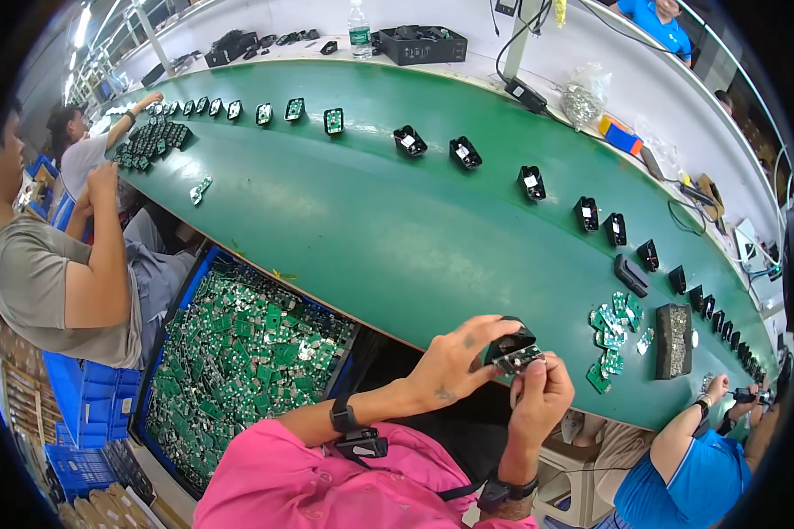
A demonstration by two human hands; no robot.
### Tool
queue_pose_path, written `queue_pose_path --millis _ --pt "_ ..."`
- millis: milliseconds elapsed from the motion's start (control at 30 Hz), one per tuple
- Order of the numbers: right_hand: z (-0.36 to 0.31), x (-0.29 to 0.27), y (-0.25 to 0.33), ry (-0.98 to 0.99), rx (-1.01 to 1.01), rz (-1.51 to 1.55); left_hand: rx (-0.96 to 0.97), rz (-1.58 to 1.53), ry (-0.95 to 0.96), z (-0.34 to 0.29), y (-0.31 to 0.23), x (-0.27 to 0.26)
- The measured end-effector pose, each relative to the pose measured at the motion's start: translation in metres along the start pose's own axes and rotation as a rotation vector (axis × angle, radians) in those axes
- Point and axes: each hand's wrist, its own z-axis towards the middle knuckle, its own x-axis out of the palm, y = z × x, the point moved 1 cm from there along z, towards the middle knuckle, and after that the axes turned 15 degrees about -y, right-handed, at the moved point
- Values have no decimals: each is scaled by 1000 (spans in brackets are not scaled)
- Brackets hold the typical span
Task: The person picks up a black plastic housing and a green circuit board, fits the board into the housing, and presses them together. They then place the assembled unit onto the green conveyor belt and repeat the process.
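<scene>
My left hand [450, 363] grips a small black plastic housing [513, 337] between thumb and fingers, just off the near edge of the green worktop [397, 256]. At the housing's open side sits a small circuit board [519, 359]. The fingers of my right hand [543, 397] pinch together at the board's near edge. From here I cannot tell whether the board is fully inside the housing. To the right, several loose green circuit boards [610, 328] lie in a heap beside a dark rectangular block [675, 342].
A line of black housings [531, 182] curves along the worktop. One long black part [631, 275] lies near it. At my left stands a large bin [340, 375] heaped with circuit boards. Co-workers sit left [53, 273] and right [679, 480]. A water bottle [360, 33] stands on the back ledge.
</scene>
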Motion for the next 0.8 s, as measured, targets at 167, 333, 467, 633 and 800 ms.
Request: queue_pose_path --millis 167,333,467,633,800 --pt "1 -6 6 144 -7 -138 14 -123 -24 -1 5 6" --pt "2 -4 15 137 -144 -470 126 -7 -9 3 -8 7" --pt "8 7 17 77 -193 -509 108 33 0 11 -11 6" --pt "19 6 21 140 -378 -623 -65 -79 70 12 -7 5" --pt "18 8 22 105 -364 -630 -426 -442 234 9 4 3"
